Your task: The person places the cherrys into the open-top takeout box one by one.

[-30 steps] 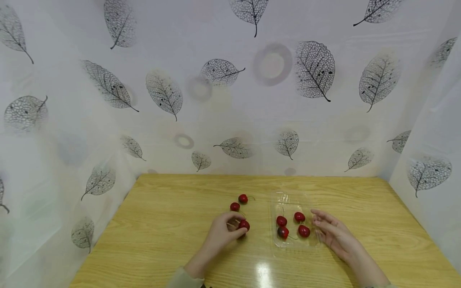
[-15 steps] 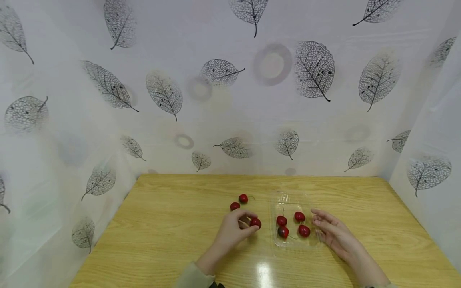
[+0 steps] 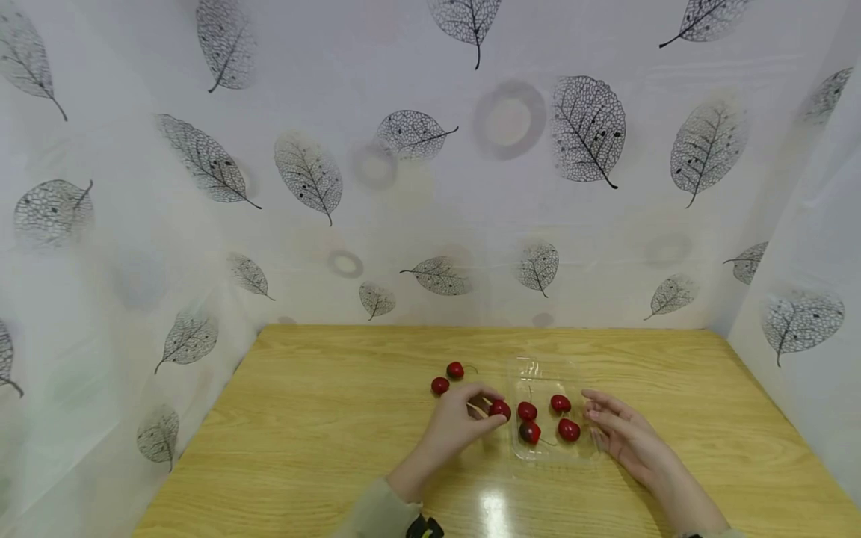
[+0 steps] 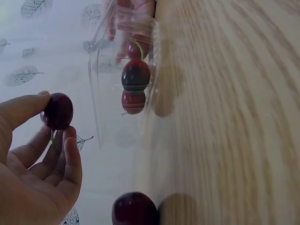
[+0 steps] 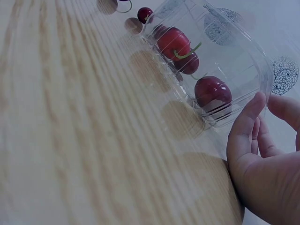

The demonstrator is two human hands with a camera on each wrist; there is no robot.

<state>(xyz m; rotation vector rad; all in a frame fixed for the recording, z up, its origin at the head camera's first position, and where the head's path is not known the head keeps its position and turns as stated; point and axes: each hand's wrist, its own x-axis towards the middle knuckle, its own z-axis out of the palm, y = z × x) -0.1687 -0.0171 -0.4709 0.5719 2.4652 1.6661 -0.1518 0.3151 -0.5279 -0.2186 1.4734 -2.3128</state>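
My left hand pinches a dark red cherry between thumb and fingers, just left of a clear plastic tray on the wooden table. In the left wrist view the pinched cherry hangs beside the tray's wall. Several cherries lie in the tray. My right hand rests open on the table with its fingertips against the tray's right side; cherries show through that wall.
Two loose cherries lie on the table behind my left hand; one such cherry shows in the left wrist view. Leaf-patterned white walls close in the table at the back and both sides.
My left hand has carried the pinched cherry to the right, from near the loose cherries up to the tray's left edge. The right hand has stayed at the tray.
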